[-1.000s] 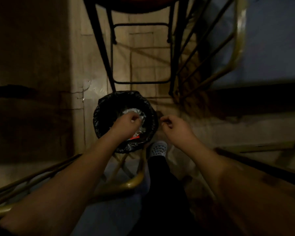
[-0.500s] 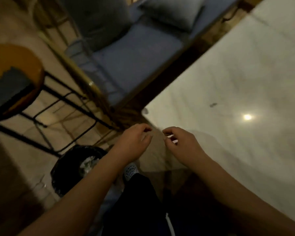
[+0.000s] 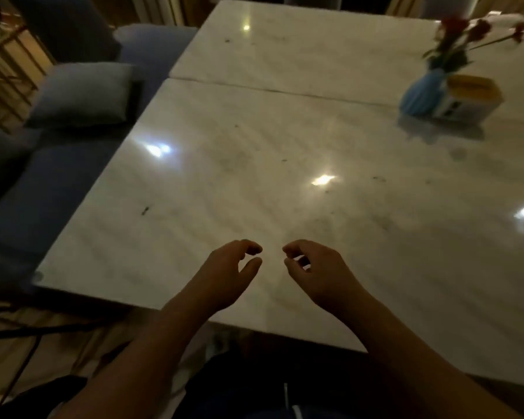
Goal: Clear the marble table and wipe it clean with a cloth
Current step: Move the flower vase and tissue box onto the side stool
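Marble is gleaming pale across the desk (image 3: 285,131), which is taking up most of the space in front of the person and running away from them in two slabs, with a thin seam (image 3: 270,90) crossing it from side to side toward the far end. Small dark specks (image 3: 145,210) are dotting the polished top, one of them close to the left edge, and bright reflections (image 3: 322,179) of lamps are glinting off it. Both hands are hanging over the near part of the desk, close together but apart from each other; I cannot tell whether either is touching the stone. The left hand (image 3: 224,276) is drooping with its fingers loosely curled and gripping nothing, and the right hand (image 3: 318,273) is mirroring it, fingers bent in a relaxed way and likewise carrying nothing. Well away at the far right, a ribbed blue vase (image 3: 421,95) is standing on the desk with blurred red flowers (image 3: 466,28) leaning out of it, and a box (image 3: 466,98) with a yellow top is sitting just beside the vase on its right. Along the left side of the desk a blue sofa (image 3: 43,189) is lying, with a grey-blue cushion (image 3: 82,95) resting on it. The person's dark trousers (image 3: 254,385) are showing below the near edge.
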